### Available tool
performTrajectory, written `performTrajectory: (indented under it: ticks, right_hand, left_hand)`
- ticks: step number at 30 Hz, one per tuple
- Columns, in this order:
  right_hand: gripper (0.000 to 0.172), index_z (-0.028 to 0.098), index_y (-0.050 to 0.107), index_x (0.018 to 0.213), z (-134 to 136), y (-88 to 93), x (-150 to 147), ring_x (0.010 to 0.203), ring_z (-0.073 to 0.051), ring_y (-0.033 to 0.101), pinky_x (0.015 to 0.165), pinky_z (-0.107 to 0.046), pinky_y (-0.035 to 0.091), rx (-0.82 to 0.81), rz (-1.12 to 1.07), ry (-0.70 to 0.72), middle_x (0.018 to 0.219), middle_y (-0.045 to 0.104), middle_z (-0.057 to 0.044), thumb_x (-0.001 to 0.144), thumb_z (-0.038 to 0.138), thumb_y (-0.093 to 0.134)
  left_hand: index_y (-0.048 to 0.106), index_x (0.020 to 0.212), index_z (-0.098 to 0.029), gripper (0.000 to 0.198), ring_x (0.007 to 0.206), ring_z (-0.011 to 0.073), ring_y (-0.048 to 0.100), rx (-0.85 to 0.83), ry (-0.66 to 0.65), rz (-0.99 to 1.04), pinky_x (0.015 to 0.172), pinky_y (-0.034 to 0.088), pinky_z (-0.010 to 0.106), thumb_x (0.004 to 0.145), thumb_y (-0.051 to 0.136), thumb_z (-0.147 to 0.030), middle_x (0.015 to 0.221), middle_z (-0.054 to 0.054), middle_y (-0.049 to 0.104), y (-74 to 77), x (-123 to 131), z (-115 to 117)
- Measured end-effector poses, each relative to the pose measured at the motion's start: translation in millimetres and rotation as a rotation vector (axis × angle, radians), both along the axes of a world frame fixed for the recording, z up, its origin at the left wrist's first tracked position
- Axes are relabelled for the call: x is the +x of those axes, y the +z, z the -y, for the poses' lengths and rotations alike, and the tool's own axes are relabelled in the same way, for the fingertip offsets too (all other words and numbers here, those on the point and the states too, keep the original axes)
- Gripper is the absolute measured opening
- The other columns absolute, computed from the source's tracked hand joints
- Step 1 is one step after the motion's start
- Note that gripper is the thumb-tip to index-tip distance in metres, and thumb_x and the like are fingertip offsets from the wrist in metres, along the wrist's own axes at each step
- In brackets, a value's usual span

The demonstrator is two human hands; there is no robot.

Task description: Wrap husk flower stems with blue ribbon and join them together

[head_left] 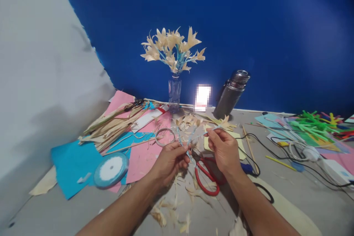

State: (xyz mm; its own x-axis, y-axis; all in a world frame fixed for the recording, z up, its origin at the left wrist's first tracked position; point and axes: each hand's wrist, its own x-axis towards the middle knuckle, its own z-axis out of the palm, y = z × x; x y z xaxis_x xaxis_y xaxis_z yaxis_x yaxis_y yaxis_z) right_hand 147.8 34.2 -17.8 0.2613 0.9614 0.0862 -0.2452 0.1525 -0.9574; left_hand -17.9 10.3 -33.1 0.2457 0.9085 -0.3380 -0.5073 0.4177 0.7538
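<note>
My left hand (173,158) is closed in a pinch around thin stems wrapped in pale blue (179,136), which fork upward from the fingers. To its right, my right hand (224,147) pinches a thin pale blue-white strip (197,139) that runs across to those stems. A cream husk flower (226,122) shows just above the right hand; whether it joins the strip I cannot tell. Below and between both hands lie red-handled scissors (207,186). A roll of tape (165,137) is just beyond the left fingers.
Cream flowers (173,46) stand in a clear bottle (174,94) at the back, near a dark flask (231,96). On the left are dried husks (110,125), coloured paper and a blue ribbon spool (110,169). Cables (272,147) and green pipe cleaners (312,125) lie right.
</note>
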Motion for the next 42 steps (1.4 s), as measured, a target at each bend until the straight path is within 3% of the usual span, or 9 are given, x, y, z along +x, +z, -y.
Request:
performTrajectory:
  ticks: [10,19,28,32,42]
  right_hand:
    - [0.030,0.018,0.067,0.066,-1,-1.3,-1,0.046,-0.008,0.039,0.044,-0.025,0.029,-0.028,0.061,0.040,0.063,0.065,-0.001,0.072,0.044,0.080]
    - [0.033,0.017,0.067,0.064,0,-3.2,-3,0.046,-0.009,0.039,0.044,-0.025,0.028,-0.040,0.158,0.051,0.051,0.053,0.003,0.073,0.047,0.078]
    - [0.033,0.017,0.067,0.065,-2,-3.6,2,0.046,-0.009,0.040,0.045,-0.024,0.030,-0.036,0.153,0.048,0.054,0.057,0.003,0.071,0.047,0.079]
    - [0.033,0.017,0.068,0.064,0,-5.7,-1,0.046,-0.009,0.041,0.044,-0.023,0.029,-0.051,0.190,0.074,0.049,0.054,0.004,0.070,0.047,0.079]
    - [0.029,0.018,0.067,0.065,3,-12.0,-7,0.047,-0.008,0.041,0.045,-0.022,0.031,-0.070,0.153,0.114,0.057,0.062,0.002,0.070,0.044,0.080]
  left_hand:
    - [0.067,0.082,-0.010,0.014,0.049,0.0097,0.059,-0.006,0.004,-0.013,0.047,0.050,0.018,0.076,0.075,-0.019,0.060,0.004,0.064,0.6,-2,-2]
    - [0.065,0.078,-0.011,0.024,0.048,0.0092,0.059,0.032,0.011,-0.082,0.049,0.050,0.018,0.071,0.080,-0.027,0.059,0.003,0.065,0.8,-1,1]
    - [0.065,0.085,-0.011,0.031,0.045,0.0080,0.058,0.028,0.020,-0.133,0.048,0.049,0.017,0.071,0.081,-0.034,0.058,0.003,0.066,1.9,0,1]
    - [0.063,0.080,-0.011,0.032,0.046,0.0080,0.059,0.056,0.015,-0.117,0.050,0.050,0.017,0.069,0.082,-0.034,0.059,0.003,0.066,1.3,1,1]
    - [0.060,0.077,-0.012,0.032,0.046,0.0084,0.060,0.056,0.017,-0.143,0.050,0.050,0.017,0.070,0.082,-0.034,0.059,0.003,0.067,-3.0,2,0]
